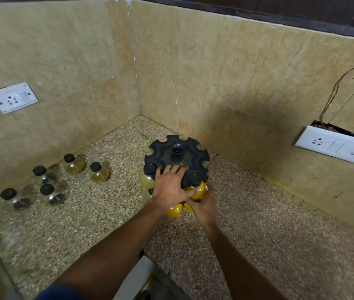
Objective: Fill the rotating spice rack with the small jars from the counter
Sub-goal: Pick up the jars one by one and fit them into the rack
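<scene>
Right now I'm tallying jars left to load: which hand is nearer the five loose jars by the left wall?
Left. The left hand rests on the rack top, on the side facing the loose jars; the right hand grips a yellow jar beyond it.

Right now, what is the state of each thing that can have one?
Spice rack: upright, partly filled, back slots empty.
Yellow jar: capped, at the rack's front slot, gripped by right hand.
Left hand: fingers straight, pressing on the rack top.
Five jars on counter: upright, capped, not yet loaded.
</scene>
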